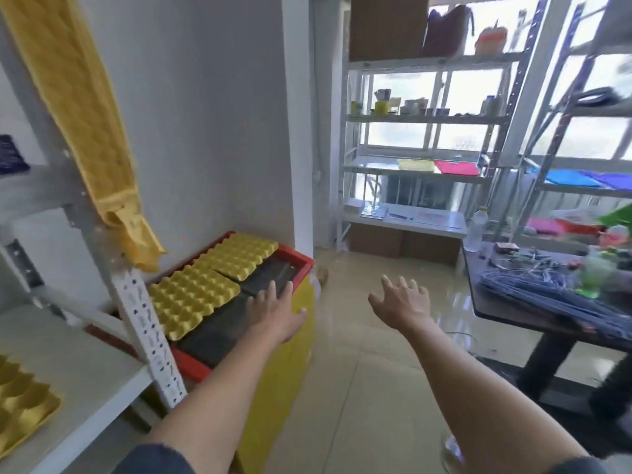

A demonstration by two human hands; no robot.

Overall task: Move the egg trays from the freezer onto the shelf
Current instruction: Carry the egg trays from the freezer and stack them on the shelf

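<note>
Two yellow egg trays lie on the dark lid of the freezer [294, 340], a yellow chest with a red rim: the near tray [193, 299] and the far tray [239, 256]. My left hand [277, 311] stretches over the freezer's front edge, fingers straight, just right of the near tray and holding nothing. My right hand [402, 302] hovers over the floor to the right of the freezer, fingers spread and empty. Another yellow egg tray [20, 405] lies on the white shelf [89, 381] at the lower left.
A grey shelf upright [150, 336] stands between the shelf and the freezer. A yellow quilted cloth [92, 131] hangs from above. A dark table [547, 302] with cables stands at the right. Metal racks [427, 118] line the windows behind a tiled floor [376, 388].
</note>
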